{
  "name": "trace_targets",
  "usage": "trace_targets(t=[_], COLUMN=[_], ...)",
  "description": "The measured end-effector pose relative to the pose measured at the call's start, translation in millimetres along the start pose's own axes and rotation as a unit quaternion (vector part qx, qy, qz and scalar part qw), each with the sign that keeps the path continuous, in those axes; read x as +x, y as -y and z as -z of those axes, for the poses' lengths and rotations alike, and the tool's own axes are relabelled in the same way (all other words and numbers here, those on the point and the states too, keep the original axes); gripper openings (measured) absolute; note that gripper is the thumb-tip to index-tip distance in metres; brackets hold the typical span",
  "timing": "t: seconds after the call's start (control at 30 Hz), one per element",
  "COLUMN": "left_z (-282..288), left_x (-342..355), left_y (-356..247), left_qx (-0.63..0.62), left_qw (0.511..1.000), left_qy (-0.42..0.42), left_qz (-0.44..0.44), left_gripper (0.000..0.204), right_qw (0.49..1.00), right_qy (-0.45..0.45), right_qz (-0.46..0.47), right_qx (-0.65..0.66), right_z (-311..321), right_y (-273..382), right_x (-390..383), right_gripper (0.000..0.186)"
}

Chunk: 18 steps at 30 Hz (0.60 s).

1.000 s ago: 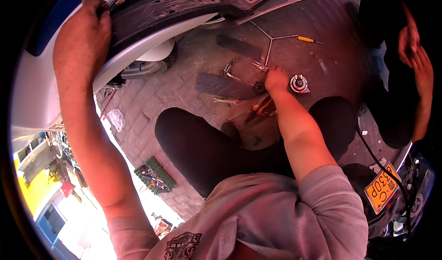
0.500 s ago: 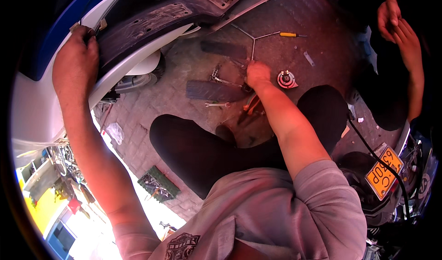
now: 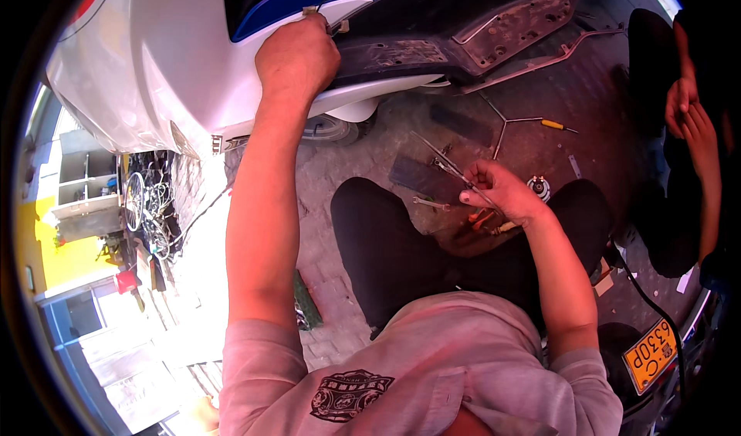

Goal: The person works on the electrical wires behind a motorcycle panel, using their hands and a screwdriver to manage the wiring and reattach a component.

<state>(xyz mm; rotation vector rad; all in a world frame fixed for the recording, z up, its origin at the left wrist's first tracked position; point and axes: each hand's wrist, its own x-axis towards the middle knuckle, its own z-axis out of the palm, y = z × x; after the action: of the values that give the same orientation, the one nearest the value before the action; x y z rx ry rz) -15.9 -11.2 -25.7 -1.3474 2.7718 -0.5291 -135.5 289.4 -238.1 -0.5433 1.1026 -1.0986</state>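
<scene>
My left hand [image 3: 297,61] is closed at the upper edge of a white scooter's body panel [image 3: 166,65]. Thin dark wires with small pale connectors [image 3: 342,27] stick out past its fingers; the grip itself is partly hidden. Above the paving, my right hand [image 3: 498,191] pinches a long thin metal tool [image 3: 436,152], its tip pointing up and left. Below that hand lie orange-handled pliers [image 3: 480,218], and a small wrench [image 3: 429,203] rests beside a dark flat pad [image 3: 417,176]. A round metal part [image 3: 539,187] sits just behind the right wrist.
The scooter's dark footboard [image 3: 401,54] spans the top. A three-armed wrench [image 3: 503,119] and a yellow-handled screwdriver [image 3: 557,125] lie on the ground. Another person's hands [image 3: 691,111] are at the far right. A black cable [image 3: 648,301] and a yellow plate [image 3: 652,355] stand at lower right.
My right hand has risen from the tools on the ground, now with a thin metal tool in it. My left hand stays at the panel edge; the whole view has swung left.
</scene>
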Motion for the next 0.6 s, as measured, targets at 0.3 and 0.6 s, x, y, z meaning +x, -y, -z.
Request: trace_targets(t=[0.3, 0.6], left_z=[0, 1], left_x=[1, -1], left_y=[3, -1], left_qx=[-0.010, 0.000], left_qw=[1.000, 1.000], left_qy=[-0.009, -0.012], left_qz=[-0.016, 0.018], left_gripper=[0.027, 0.028], right_qw=[0.900, 0.875], right_qy=[-0.205, -0.233], right_qz=[0.177, 0.135], right_qx=[-0.342, -0.401], right_z=[-77, -107], right_y=[117, 153], right_x=[46, 63], right_gripper=[0.056, 0.057])
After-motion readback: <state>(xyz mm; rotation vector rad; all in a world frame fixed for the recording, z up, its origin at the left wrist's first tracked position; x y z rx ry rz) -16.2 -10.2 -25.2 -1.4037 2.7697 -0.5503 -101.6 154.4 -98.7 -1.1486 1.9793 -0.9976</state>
